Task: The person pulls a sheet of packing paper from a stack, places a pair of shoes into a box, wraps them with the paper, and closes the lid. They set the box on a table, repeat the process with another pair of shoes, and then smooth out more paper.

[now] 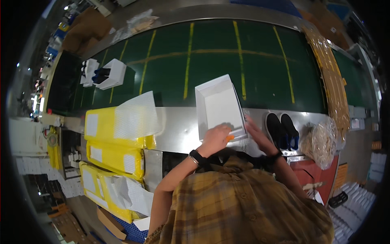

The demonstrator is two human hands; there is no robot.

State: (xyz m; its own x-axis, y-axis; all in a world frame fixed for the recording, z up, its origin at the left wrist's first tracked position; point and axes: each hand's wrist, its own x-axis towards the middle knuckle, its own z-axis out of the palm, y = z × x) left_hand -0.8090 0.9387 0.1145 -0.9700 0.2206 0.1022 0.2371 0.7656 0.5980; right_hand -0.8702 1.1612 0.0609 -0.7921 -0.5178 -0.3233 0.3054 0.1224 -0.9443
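A white open shoebox (201, 107) stands in front of me, half on the green belt and half on the metal ledge. Nothing but its white inside shows in it. At its near end my left hand (216, 137) is closed over the wall, fingers inside, with a small orange piece (230, 138) by the thumb that I cannot make out. My right hand (256, 133) lies along the box's right outer side, fingers stretched out. Just right of that hand, a pair of black shoes (281, 130) with white edges and blue parts sits on the ledge.
Yellow-wrapped stacks (115, 158) with white bubble sheets (138, 116) are at left. Farther along the green belt (211, 40) are white boxes (115, 73) with dark shoes. At right stand a clear plastic bag (321, 140) of beige contents and a taped cardboard strip (331, 77).
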